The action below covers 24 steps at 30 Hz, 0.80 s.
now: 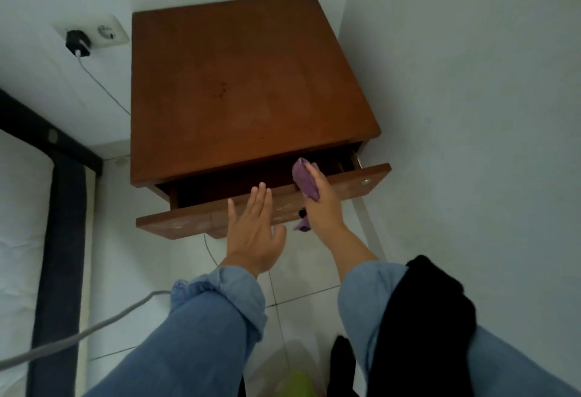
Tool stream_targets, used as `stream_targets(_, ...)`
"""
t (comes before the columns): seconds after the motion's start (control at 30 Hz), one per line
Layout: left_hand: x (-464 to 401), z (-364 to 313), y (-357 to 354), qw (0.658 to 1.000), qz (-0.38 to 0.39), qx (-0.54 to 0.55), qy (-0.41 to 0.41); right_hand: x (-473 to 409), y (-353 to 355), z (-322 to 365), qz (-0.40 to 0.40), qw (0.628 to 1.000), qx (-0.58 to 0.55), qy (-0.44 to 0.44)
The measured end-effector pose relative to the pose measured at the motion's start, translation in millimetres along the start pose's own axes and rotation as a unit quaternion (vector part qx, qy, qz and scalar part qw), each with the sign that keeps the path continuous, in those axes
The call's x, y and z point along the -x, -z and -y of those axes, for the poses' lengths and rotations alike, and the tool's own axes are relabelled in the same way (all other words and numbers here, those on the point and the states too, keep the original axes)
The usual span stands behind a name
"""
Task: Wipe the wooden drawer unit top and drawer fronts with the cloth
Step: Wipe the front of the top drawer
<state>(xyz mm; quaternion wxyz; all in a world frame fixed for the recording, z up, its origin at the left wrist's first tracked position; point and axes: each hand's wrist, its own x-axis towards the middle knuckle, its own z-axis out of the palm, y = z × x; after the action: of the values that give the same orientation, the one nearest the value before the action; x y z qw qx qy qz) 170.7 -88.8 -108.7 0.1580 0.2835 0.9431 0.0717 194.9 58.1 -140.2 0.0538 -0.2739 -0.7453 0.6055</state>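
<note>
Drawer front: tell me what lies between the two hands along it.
In the head view, only bare wood of the drawer front, with pale smudges, separates the left hand from the right hand gripping the purple cloth.

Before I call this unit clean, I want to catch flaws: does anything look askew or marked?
Yes. The open top drawer sits skewed, its right end further out. Its front shows whitish smudges, and the top has small dark spots.

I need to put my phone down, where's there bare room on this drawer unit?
The whole wooden top is bare, from the back wall to the front edge. The open drawer is crowded: the left hand rests on its front, and the right hand holds the cloth there.
</note>
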Motion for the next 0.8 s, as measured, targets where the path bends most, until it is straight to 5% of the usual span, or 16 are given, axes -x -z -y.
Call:
stream_targets(0.13, 8.8, 16.1, 11.0, 0.999, -0.041, 0.016, 0.006, -4.2, 18.1, 8.7, 0.019, 0.998, -0.031, -0.048)
stream_targets(0.27, 28.2, 58.4, 11.0, 0.991, -0.094, -0.016, 0.098, 4.0, 17.0, 19.1, -0.004, 0.998, -0.042, -0.035)
stream_targets(0.53, 41.8, 95.7, -5.2, 0.989, -0.068, -0.002, 0.131, 17.0, -34.9, 19.6, -0.149, 0.986, -0.061, -0.042)
stream_targets(0.67, 40.0, 100.5, -2.2, 0.988, -0.087, 0.065, 0.113, 42.6, -98.8, 30.6, -0.051, 0.999, 0.013, 0.011)
stream_targets(0.73, 42.4, 108.4, -1.1, 0.965, -0.149, 0.153, 0.15, 49.0, -120.6, 33.8, -0.01, 1.0, 0.02, 0.019)
stream_targets(0.8, 47.5, 121.2, -0.4, 0.903, -0.216, 0.274, 0.252, 49.2, -127.7, 35.9, -0.016, 1.0, 0.014, 0.015)
